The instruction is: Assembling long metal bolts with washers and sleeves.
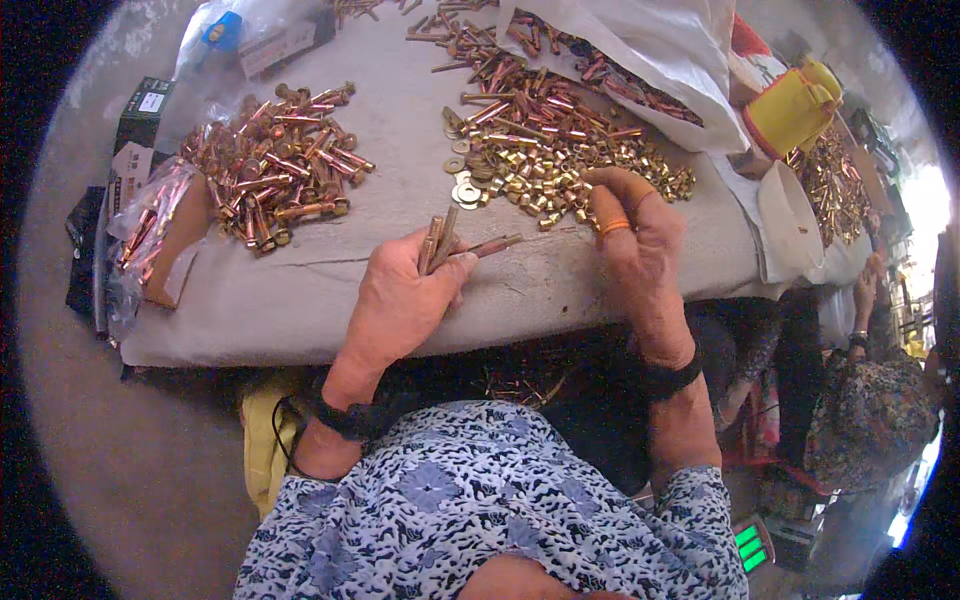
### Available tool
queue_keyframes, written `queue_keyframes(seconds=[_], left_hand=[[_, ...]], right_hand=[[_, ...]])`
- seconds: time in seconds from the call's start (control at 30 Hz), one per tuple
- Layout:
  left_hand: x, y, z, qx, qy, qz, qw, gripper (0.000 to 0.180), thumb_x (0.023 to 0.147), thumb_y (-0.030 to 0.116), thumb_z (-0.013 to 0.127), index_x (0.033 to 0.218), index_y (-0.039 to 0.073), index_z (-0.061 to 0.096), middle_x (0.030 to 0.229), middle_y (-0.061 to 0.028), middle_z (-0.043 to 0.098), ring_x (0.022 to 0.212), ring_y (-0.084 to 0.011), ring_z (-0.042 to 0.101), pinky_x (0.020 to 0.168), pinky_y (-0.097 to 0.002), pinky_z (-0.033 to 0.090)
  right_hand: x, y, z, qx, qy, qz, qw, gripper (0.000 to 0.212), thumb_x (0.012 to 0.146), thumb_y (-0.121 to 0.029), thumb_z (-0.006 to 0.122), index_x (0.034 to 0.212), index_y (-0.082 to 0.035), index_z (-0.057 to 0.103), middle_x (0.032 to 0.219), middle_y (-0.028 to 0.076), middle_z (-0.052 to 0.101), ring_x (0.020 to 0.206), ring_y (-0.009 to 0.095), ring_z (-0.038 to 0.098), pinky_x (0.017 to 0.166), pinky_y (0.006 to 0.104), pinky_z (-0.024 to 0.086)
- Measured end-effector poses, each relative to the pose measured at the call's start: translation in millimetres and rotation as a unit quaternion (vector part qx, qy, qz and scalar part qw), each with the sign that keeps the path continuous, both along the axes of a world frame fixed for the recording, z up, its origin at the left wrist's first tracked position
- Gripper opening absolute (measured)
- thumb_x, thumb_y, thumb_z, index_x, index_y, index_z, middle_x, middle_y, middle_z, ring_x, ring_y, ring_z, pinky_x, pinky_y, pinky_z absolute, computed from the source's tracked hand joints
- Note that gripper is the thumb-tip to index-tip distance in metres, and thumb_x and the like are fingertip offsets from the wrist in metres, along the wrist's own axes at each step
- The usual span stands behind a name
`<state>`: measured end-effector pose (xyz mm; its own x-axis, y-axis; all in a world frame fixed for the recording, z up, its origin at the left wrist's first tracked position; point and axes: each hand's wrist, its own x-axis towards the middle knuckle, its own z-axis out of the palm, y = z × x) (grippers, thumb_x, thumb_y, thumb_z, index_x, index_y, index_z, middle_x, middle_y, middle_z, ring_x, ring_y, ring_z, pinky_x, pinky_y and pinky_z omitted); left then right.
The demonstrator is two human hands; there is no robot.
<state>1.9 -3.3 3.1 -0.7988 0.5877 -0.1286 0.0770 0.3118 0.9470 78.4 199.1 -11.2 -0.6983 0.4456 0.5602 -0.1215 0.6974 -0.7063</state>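
Note:
My left hand [405, 290] is closed around several threaded bolts [437, 243], their shafts pointing up and to the right past the thumb. No heads show on them, as my fingers cover the other ends. My right hand [642, 250] is at the near right side of a heap of small brass-coloured nuts [545, 178], its fingers bent towards the thumb. An orange band [615, 226] wraps one finger. Whatever lies between those fingertips is too small or hidden to make out. Flat washers [466, 190] sit at the heap's left edge, and loose bolts [520, 95] spread behind it.
A pile of assembled bolts [290, 165] lies on the left of the cloth-covered table [400, 130]. Beside it are a plastic bag and cardboard box [185, 240]. A white sack [640, 55], a yellow container [795, 108] and a white tub [790, 215] stand right. Another person [870, 410] sits beyond.

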Motion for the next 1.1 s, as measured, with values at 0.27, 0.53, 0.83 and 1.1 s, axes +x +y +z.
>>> queue_keyframes(seconds=[0.27,0.53,0.83,1.1], left_hand=[[-2.4,0.1,-7.7,0.020,-0.010,0.008,1.000,0.019,0.083,0.019,0.059,0.092,0.002,0.059,0.059,0.0006,0.054,0.048,-0.0062,0.048,0.043,-0.0218,0.037],[-2.3,-0.8,-3.1,0.018,-0.010,0.014,1.000,0.014,0.082,0.015,0.059,0.083,0.001,0.057,0.058,0.0017,0.051,0.050,-0.0054,0.048,0.045,-0.0218,0.037],[-4.6,-2.9,-8.1,0.027,-0.002,0.004,1.000,0.016,0.083,0.020,0.059,0.087,0.005,0.058,0.056,0.0007,0.053,0.043,-0.0048,0.044,0.038,-0.0205,0.034],[-5.0,-1.2,-4.4,0.015,-0.008,0.005,1.000,0.015,0.082,0.018,0.059,0.086,0.004,0.058,0.057,0.0004,0.053,0.045,-0.0057,0.046,0.040,-0.0216,0.035]], right_hand=[[-8.3,-4.2,-9.1,0.231,-0.085,0.061,0.967,0.013,0.075,-0.014,0.061,0.084,-0.005,0.057,0.075,0.013,0.060,0.068,0.031,0.060,0.058,0.0381,0.048],[-13.3,-14.4,-3.1,0.128,-0.113,0.058,0.984,0.015,0.077,-0.015,0.060,0.086,-0.004,0.058,0.076,0.013,0.061,0.068,0.027,0.061,0.062,0.0367,0.049],[-2.1,-25.2,9.1,-0.197,-0.114,0.201,0.953,0.018,0.078,-0.002,0.053,0.095,0.000,0.058,0.086,0.008,0.061,0.074,0.016,0.059,0.069,0.0271,0.048],[-5.2,-29.8,-1.1,-0.196,-0.072,0.247,0.946,0.020,0.079,0.000,0.050,0.099,-0.001,0.057,0.084,0.008,0.059,0.068,0.013,0.057,0.062,0.0265,0.048]])
